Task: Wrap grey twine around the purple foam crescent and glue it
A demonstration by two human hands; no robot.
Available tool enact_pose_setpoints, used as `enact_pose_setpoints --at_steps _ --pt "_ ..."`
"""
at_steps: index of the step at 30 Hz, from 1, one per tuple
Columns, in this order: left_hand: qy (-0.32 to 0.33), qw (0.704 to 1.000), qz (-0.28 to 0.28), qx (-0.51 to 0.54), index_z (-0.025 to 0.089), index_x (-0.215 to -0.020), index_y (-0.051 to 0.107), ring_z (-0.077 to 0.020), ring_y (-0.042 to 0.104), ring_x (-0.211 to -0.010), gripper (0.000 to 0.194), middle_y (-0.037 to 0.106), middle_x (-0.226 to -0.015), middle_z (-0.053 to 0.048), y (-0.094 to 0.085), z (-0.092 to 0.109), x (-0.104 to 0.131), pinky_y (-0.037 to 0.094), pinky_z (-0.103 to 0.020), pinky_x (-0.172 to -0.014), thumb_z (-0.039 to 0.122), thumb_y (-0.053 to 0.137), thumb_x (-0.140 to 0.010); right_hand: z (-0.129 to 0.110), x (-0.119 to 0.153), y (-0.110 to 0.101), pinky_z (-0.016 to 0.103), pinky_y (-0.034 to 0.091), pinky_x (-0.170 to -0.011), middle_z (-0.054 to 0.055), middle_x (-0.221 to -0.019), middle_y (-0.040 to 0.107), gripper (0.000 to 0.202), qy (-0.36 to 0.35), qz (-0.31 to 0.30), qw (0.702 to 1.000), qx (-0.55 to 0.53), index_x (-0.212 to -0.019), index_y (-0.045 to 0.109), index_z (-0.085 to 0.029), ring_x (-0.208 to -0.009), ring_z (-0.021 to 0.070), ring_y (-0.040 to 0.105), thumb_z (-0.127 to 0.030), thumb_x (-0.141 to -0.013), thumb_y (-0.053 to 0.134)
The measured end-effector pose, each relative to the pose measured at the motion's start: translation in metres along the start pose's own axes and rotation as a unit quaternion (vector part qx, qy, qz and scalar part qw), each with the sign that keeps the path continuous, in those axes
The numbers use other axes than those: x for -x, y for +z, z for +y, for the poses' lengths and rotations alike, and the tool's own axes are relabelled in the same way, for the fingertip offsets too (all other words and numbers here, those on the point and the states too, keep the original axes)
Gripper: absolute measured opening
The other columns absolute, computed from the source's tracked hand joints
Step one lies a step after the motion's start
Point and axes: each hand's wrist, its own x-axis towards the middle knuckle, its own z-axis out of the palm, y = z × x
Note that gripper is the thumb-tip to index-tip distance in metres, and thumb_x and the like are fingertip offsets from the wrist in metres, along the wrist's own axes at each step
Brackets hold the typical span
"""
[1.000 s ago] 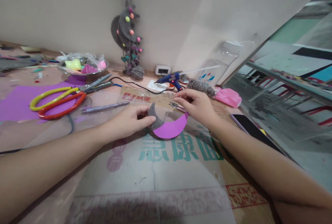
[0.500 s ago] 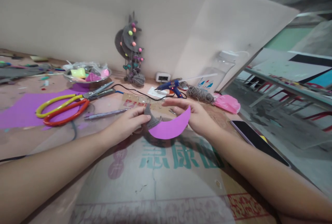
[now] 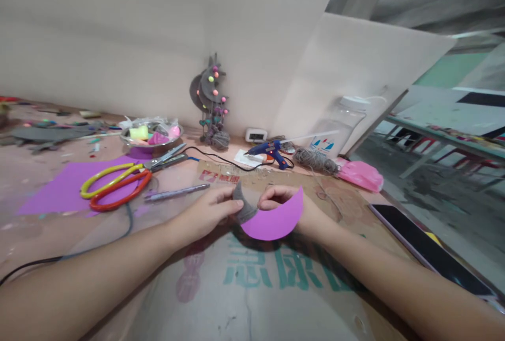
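A purple paper crescent [image 3: 274, 222] is held above the cardboard [image 3: 221, 304], its left end wrapped in grey yarn [image 3: 245, 207]. My left hand [image 3: 215, 207] pinches the yarn-wrapped end between thumb and fingers. Behind the crescent's right part is my right hand [image 3: 278, 196], with its fingers curled together near the end of the wrapping. What those fingers grip is too small to make out.
Scissors [image 3: 118, 183] lie on purple paper [image 3: 59, 188] at the left, beside a pen [image 3: 177, 192]. Farther back are a metal bowl [image 3: 152, 147], a glue gun [image 3: 270, 150], a yarn skein [image 3: 315, 160] and a decorated grey crescent [image 3: 213, 88]. A phone [image 3: 430, 246] lies at the right.
The camera view has shifted, so everything appears lower and farther right. The fingers of my right hand, earlier stretched out, are now curled in close to the wrapped end.
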Motion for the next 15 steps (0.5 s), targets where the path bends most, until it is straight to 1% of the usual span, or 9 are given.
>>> enact_pose_setpoints --at_steps 3,7,11,13,15 --pt "0.002 1.0 -0.01 0.001 0.016 -0.074 0.063 -0.0074 0.037 -0.05 0.009 0.046 -0.057 0.005 -0.001 0.0001 -0.0001 0.029 -0.019 -0.049 0.024 0.059 -0.076 0.003 -0.0028 0.0023 0.02 0.038 -0.049 -0.001 -0.062 0.062 0.024 0.001 0.023 1.0 0.011 -0.07 0.064 -0.016 -0.052 0.0089 0.052 -0.039 -0.07 0.069" --pt "0.004 1.0 -0.015 0.004 0.015 -0.08 0.064 -0.0077 0.039 -0.055 0.012 0.049 -0.064 0.002 -0.0006 -0.0005 -0.0001 0.029 -0.018 -0.05 0.026 0.059 -0.078 0.0032 -0.0051 0.0043 0.022 0.039 -0.05 0.0 -0.062 0.063 0.025 0.0 0.037 0.999 0.02 -0.069 0.064 -0.015 -0.053 0.0103 0.053 -0.04 -0.069 0.068" --pt "0.004 1.0 -0.012 0.016 0.014 -0.077 0.06 -0.0074 0.037 -0.051 0.016 0.046 -0.061 0.003 0.0 -0.0028 -0.001 0.027 -0.018 -0.047 0.03 0.06 -0.077 0.0002 -0.0041 0.0041 0.024 0.041 -0.052 0.003 -0.065 0.064 0.024 -0.014 0.052 0.997 0.06 -0.069 0.064 -0.015 -0.056 0.0126 0.055 -0.039 -0.071 0.065" --pt "0.006 1.0 0.007 0.019 0.015 -0.074 0.054 -0.0057 0.032 -0.046 0.018 0.043 -0.056 0.005 -0.0007 -0.0053 -0.0023 0.022 -0.018 -0.044 0.032 0.06 -0.078 -0.0003 -0.003 0.0044 0.024 0.043 -0.054 0.004 -0.071 0.066 0.019 -0.023 0.06 0.996 0.066 -0.077 0.065 -0.016 -0.059 0.0135 0.057 -0.034 -0.072 0.064" --pt "0.008 0.999 0.031 0.025 0.017 -0.073 0.048 -0.0041 0.028 -0.041 0.021 0.041 -0.053 0.007 -0.0017 -0.0077 -0.0037 0.017 -0.018 -0.041 0.034 0.058 -0.079 0.0005 -0.0024 0.0052 0.024 0.043 -0.053 0.004 -0.078 0.066 0.021 -0.031 0.078 0.996 0.038 -0.091 0.064 -0.018 -0.06 0.0132 0.057 -0.027 -0.073 0.06"
